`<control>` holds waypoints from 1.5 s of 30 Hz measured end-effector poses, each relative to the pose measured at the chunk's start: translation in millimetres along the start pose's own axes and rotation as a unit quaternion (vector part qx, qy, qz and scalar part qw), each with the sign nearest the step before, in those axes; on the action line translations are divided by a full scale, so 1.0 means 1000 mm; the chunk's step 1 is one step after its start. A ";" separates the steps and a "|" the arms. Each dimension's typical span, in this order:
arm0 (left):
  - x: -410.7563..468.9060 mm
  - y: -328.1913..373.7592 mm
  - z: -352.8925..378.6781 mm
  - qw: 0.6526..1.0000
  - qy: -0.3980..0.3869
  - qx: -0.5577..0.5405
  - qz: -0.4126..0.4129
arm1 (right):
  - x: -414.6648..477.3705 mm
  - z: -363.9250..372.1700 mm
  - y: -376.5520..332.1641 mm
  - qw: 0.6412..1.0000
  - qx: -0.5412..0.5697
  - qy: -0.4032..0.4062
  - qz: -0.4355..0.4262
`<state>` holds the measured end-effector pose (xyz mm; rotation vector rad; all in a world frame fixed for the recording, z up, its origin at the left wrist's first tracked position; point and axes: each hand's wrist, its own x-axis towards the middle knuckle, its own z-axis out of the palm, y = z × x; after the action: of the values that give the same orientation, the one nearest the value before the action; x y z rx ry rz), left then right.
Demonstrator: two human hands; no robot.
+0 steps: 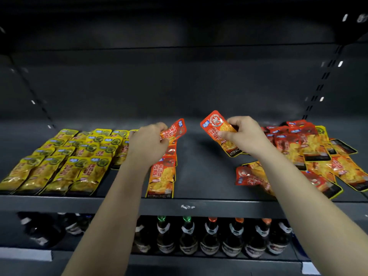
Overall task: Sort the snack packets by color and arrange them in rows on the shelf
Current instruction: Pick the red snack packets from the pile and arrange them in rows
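Yellow snack packets (65, 162) lie in neat rows on the left of the dark shelf (189, 172). A single column of orange-red packets (162, 176) runs front to back beside them. My left hand (148, 144) pinches one orange-red packet (177, 129) at the far end of that column. My right hand (245, 134) grips another orange-red packet (216, 126), lifted above the shelf. A loose heap of orange-red packets (310, 152) covers the shelf's right side, with at least one yellow packet (321, 131) mixed in.
The shelf's front lip (189, 207) runs across the view below my forearms. Dark bottles (211, 238) with green and orange caps stand on the lower shelf. A bare strip of shelf lies between the orange column and the heap. The back panel is dark.
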<state>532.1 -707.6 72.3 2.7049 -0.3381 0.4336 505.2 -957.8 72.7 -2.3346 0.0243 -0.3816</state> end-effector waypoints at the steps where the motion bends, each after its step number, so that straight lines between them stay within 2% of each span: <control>1: 0.001 -0.006 -0.001 1.000 -0.003 -0.003 -0.001 | 0.002 0.006 -0.003 1.000 0.002 0.001 0.002; 5: 0.005 -0.028 -0.005 1.000 -0.014 -0.009 -0.006 | 0.014 0.031 -0.011 0.998 0.042 0.005 0.043; 11: 0.013 -0.051 -0.007 1.000 -0.023 -0.009 -0.003 | 0.038 0.065 -0.017 0.979 0.177 -0.009 0.099; 14: 0.016 -0.057 -0.008 1.000 -0.028 -0.005 0.002 | 0.049 0.079 -0.016 0.972 0.187 -0.019 0.139; 18: 0.018 -0.063 -0.007 1.000 -0.028 -0.008 0.011 | 0.061 0.096 -0.010 0.974 0.154 -0.027 0.161; 21: 0.019 -0.065 -0.006 0.999 -0.024 -0.015 0.016 | 0.070 0.108 -0.002 0.982 0.117 -0.025 0.147; 28: 0.023 -0.065 -0.007 0.999 -0.028 -0.016 0.018 | 0.069 0.119 0.007 0.988 -0.051 0.000 0.147; 45: 0.026 -0.069 -0.001 0.999 -0.027 -0.020 0.013 | 0.069 0.126 0.008 0.984 -0.114 0.023 0.135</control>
<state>576.1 -650.0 59.8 2.6800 -0.3928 0.3584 607.7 -885.3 1.3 -2.5023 0.4222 -0.3080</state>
